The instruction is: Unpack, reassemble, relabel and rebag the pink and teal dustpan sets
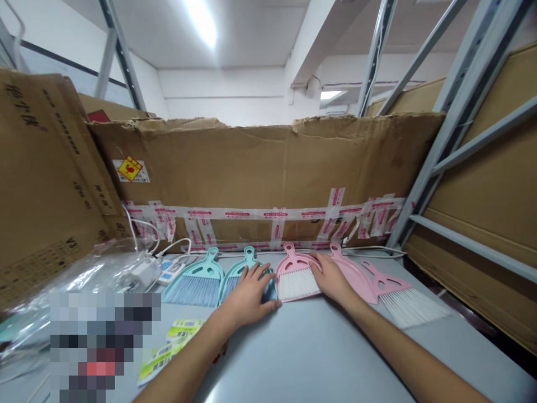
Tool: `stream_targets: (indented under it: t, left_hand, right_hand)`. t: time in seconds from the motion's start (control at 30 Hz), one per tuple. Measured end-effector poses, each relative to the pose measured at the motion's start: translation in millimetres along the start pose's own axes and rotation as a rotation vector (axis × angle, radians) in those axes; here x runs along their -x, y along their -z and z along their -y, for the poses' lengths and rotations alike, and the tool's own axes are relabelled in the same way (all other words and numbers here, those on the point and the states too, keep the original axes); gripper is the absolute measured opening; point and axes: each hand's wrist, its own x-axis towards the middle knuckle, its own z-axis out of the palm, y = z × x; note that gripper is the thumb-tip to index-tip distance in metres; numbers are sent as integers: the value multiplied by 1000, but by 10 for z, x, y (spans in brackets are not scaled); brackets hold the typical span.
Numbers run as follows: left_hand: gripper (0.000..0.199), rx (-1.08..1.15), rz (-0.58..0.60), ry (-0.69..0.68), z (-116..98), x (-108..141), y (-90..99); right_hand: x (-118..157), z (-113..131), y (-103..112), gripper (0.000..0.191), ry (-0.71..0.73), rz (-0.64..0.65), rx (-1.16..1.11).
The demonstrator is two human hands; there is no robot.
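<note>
My left hand point(251, 291) is spread, palm down, over the second teal dustpan-and-brush set point(249, 258) and hides much of its blue bristles. Its fingertips come close to the left edge of a pink dustpan-and-brush set point(293, 258) with white bristles. On that pink set's right edge, my right hand point(329, 274) has its fingers closed; its fingertips are partly hidden. Another teal set point(203, 282) lies at the left of the row. Right of my right hand are a pink dustpan point(356, 277) and a separate pink brush point(394, 288) with white bristles fanned out.
Green-and-yellow packets point(161, 361) lie by my left forearm. Clear plastic wrap point(96, 274), a power strip point(170, 271) and white cables are at the left. A taped cardboard sheet point(260, 168) stands behind the grey table point(310, 352). Metal shelf posts point(432, 157) rise at the right.
</note>
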Motion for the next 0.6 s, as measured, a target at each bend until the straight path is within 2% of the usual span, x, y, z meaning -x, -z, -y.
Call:
stream_targets:
  t: [0.1,0.17,0.27,0.4,0.5,0.6]
  left_hand:
    - [84,-16,-15,-19,-29,-5,-6]
    - [73,-36,-35,-35,-39,-13,-39]
    - [51,-50,-63,-68,-35,-30,-96]
    - [45,-29,-82,-90,-2,-50,-135]
    - [45,-17,-93,-98,14,-59,-143]
    - [44,9,-103,-106,11,-61,-142]
  right_hand:
    - [2,-10,-65,49,-65,0,0]
    - [-9,18,-34,52,-102,40,-12]
    - [-38,95,119,55,-90,120,-24]
    - [-75,160,379,67,-77,174,81]
    - [-93,168,504,65,-83,163,176]
    - [-105,205,591,58,-73,86,261]
